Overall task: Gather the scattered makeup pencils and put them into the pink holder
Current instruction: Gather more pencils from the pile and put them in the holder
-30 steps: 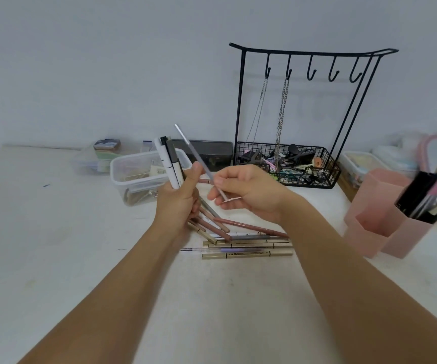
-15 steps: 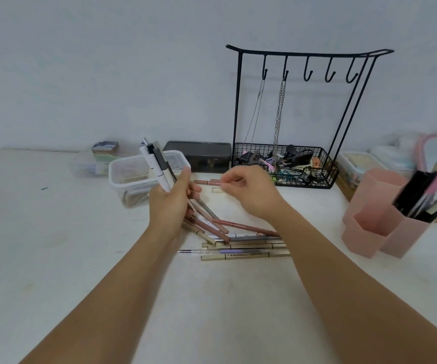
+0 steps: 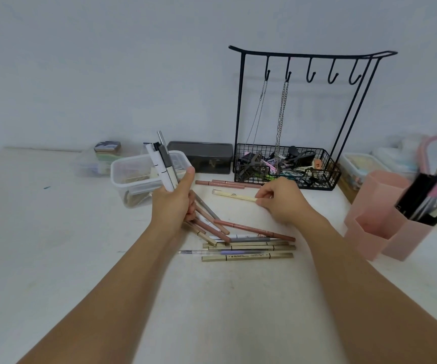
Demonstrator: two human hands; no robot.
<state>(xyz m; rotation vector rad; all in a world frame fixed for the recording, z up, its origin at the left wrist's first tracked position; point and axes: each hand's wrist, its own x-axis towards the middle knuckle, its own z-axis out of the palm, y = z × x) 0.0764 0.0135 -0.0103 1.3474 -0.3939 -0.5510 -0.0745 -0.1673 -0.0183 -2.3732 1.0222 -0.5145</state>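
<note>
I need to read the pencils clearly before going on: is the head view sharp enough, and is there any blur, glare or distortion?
Head view: even, soft light, no glare, faint shadows. The pencils by the hands are sharp, print visible. The pink holder at the right edge is motion-blurred, as are the boxes far left. Wide-angle bending shows in the black rack.

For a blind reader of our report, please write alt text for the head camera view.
Over a white table, the left hand grips a bundle of makeup pencils while the right hand pinches the end of a cream pencil lying flat. More loose pencils lie between the forearms, and the pink holder stands at the right.
</note>
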